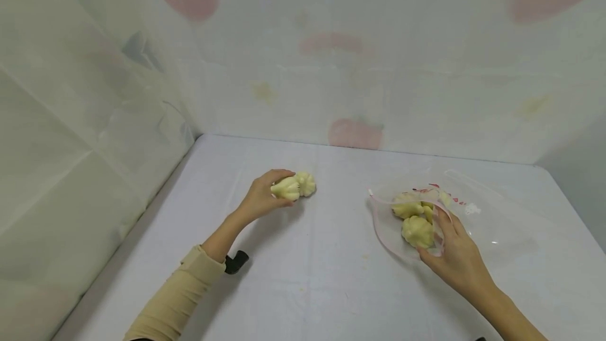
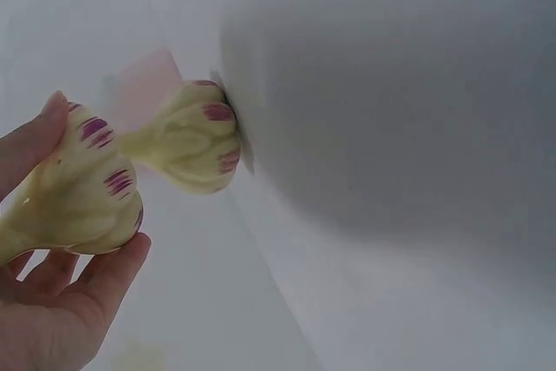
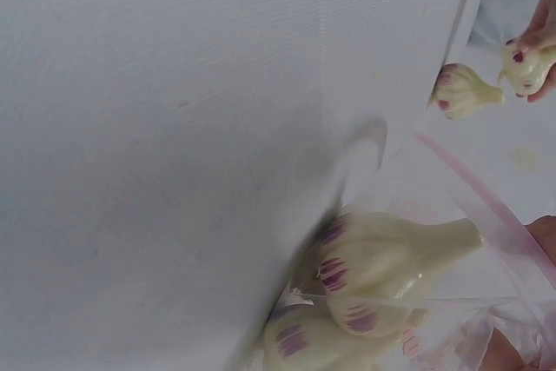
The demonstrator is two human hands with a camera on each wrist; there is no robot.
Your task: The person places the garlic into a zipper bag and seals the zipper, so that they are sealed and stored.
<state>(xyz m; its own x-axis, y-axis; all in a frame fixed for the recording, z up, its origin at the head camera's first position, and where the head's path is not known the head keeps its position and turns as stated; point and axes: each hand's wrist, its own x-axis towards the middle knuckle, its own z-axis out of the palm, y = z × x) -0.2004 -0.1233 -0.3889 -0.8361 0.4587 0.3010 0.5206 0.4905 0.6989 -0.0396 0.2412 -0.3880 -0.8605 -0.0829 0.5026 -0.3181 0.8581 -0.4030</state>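
My left hand (image 1: 259,196) holds a pale garlic bulb (image 1: 286,188) between thumb and fingers, raised over the table. In the left wrist view, purple streaks mark this bulb (image 2: 82,188). Just beyond it, a second garlic bulb (image 2: 191,136) stands on the table, its stem end close to the held one. On the other side, my right hand (image 1: 454,259) grips the pink-edged mouth of a clear zip bag (image 1: 492,225), which gapes toward the left. Several garlic bulbs (image 1: 418,231) lie inside, partly seen through the plastic in the right wrist view.
A white cloth covers the table (image 1: 331,267). Patterned fabric hangs along the back (image 1: 426,93) and the left side (image 1: 61,172). A small black piece (image 1: 236,262) shows beside the left sleeve.
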